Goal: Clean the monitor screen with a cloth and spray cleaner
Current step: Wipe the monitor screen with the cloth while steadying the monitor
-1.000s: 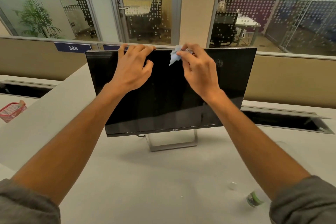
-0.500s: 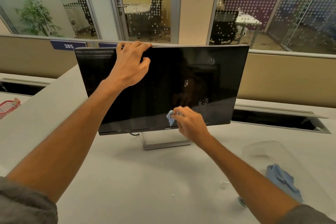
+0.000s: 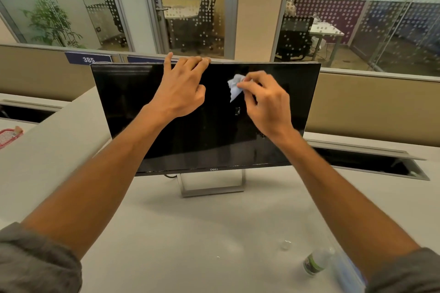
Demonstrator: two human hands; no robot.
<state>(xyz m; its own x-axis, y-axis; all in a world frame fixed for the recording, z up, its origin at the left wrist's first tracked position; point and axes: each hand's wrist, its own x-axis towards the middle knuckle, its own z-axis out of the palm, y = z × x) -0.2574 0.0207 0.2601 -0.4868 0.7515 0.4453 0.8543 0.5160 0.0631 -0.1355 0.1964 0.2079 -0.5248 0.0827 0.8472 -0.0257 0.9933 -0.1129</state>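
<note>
1. Half a second earlier the right hand [image 3: 266, 102] had been down by the bottom bezel; it had since swept back up to the upper middle of the monitor [image 3: 281, 112], so the wiping was running in vertical passes, and the task looked well under way rather than finished.
2. That hand was pinched shut on a small crumpled pale-blue cloth [image 3: 234, 89], pressed against the dark glass near the top edge.
3. The left hand [image 3: 181, 93] had stayed on the top rim, fingers hooked over the edge and thumb against the front, bracing the panel against the push of the wipe.
4. The screen was flat, glossy and black, thin-bezelled, on an open rectangular metal stand [image 3: 212, 188]. A few pale smudges or glints [image 3: 237, 111] showed below the cloth; I could not tell whether they were residue or reflections.
5. The surface [image 3: 166, 233] was matte and off-white. At its near right edge, beside the right forearm, lay a clear plastic bottle [image 3: 315, 261] with a green label, probably the spray cleaner, blurred and partly hidden.
</note>
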